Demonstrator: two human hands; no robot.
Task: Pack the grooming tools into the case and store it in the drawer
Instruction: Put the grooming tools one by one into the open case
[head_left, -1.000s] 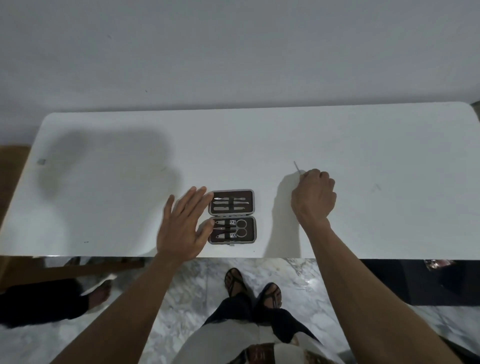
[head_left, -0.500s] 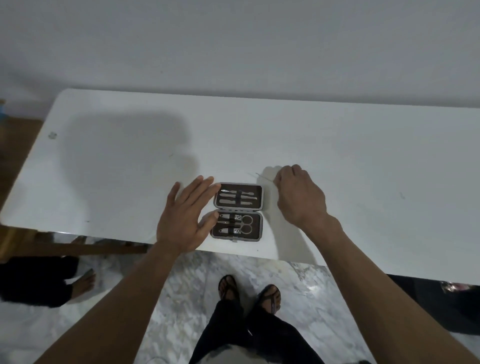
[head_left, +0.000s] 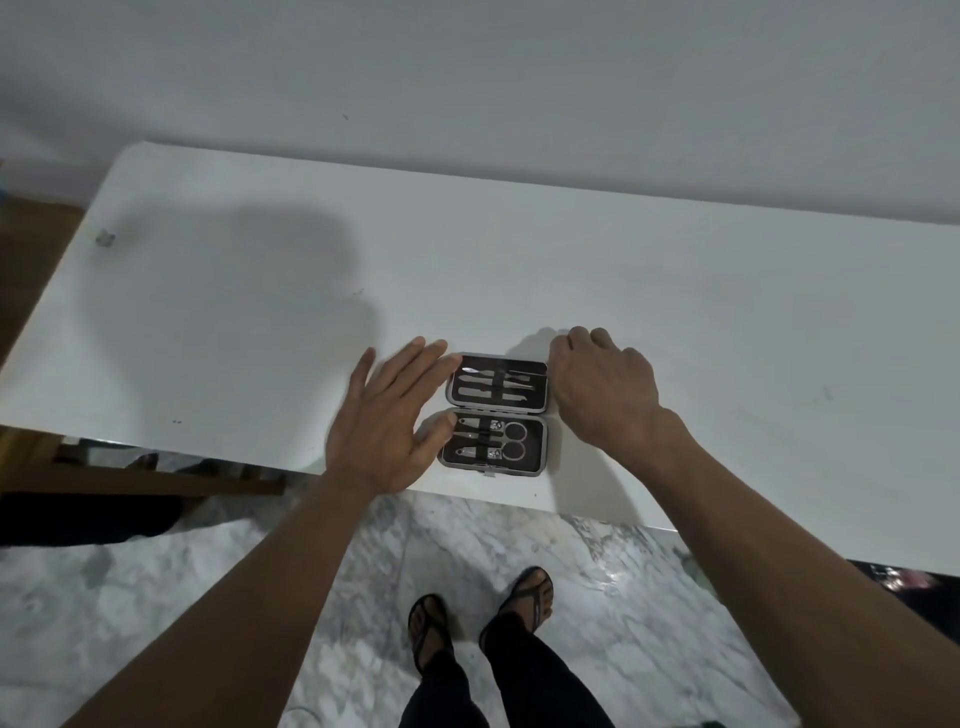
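Observation:
A small grooming case (head_left: 535, 448) lies open on the white table (head_left: 260, 312) near its front edge. Its brown lining holds several metal tools under a strap, among them scissors (head_left: 511, 439) and nail clippers (head_left: 470, 424) in the near half. My left hand (head_left: 387, 421) rests flat against the case's left side with its fingers spread. My right hand (head_left: 597, 389) is at the right edge of the far half, fingers closed on a thin metal tool (head_left: 527, 373) that lies across the top row. The tool's gripped end is hidden by my fingers.
A small grey object (head_left: 105, 237) sits at the table's far left. A plain wall runs behind the table. Below the front edge are marble floor, my sandalled feet (head_left: 478, 613) and a wooden piece (head_left: 156, 480) on the left. No drawer is in view.
My right hand has carried the thin tool leftward from the bare table to the case's far half. My left hand has stayed beside the case.

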